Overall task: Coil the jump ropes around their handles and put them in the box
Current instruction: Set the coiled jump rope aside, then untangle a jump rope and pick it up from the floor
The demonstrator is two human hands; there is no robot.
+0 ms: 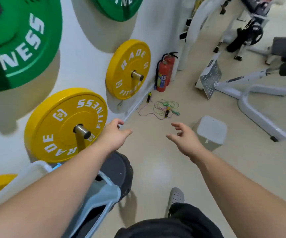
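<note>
Floor [156, 152] is smooth, pale beige, with a faint sheen. The jump ropes [162, 109] lie on it near the foot of the white wall: thin cords, pink-purple and green, in a loose tangle of overlapping loops, uncoiled. Two short cylindrical handles, black with yellow bands, are visible. One handle [149, 97] lies just beside the baseboard, its long axis running along the wall toward the red fire extinguisher [163, 73]. The second handle [167, 112] sits within the tangle, its long axis pointing roughly away from the person. The box [210, 131] is pale grey-white plastic, squarish with rounded corners, standing on the floor to the right of the ropes and apart from them. Whether its top is open cannot be told. The left hand [116, 133] is stretched forward, fingers loosely spread and slightly bent, holding nothing and touching nothing. The right hand [184, 136] is likewise extended, fingers parted and gently curled, and empty. Both hover short of the ropes. Round yellow weight plates [130, 69] with white lettering hang on steel pegs on the wall. A white tubular bench frame [241, 93] stands further right.
</note>
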